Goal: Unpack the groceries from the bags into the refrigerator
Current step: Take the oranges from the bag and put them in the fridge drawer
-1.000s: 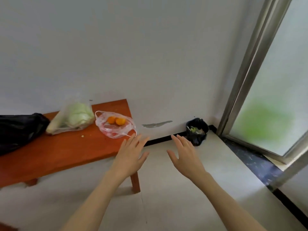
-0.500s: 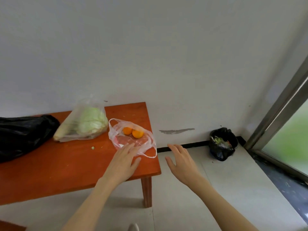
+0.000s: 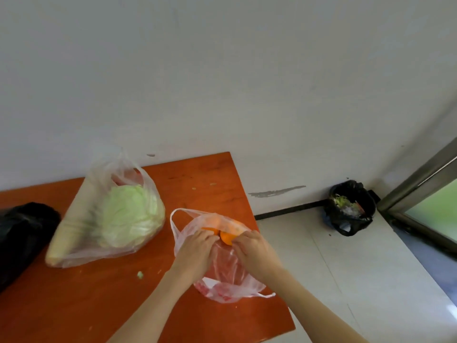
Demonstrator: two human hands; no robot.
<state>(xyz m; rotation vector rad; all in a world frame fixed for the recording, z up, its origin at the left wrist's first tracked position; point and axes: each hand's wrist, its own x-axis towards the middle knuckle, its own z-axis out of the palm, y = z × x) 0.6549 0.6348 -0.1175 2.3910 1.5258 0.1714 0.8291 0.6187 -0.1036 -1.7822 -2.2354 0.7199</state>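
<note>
Both hands, left (image 3: 195, 251) and right (image 3: 252, 248), are gripping the bag (image 3: 222, 273) mouth, oranges (image 3: 226, 237) showing between them.

A thin pink-printed plastic bag (image 3: 222, 276) lies open on the orange table's right end, holding oranges (image 3: 227, 238), probably two. Beside it, a clear bag (image 3: 108, 214) holds cabbage (image 3: 128, 216).

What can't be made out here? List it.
- Head view, orange: mostly covered by the left hand and right hand.
- Pink bag: other contents blurred by plastic.
- Black bag: opaque, cut off by the left edge.
- Refrigerator: not in view.
</note>
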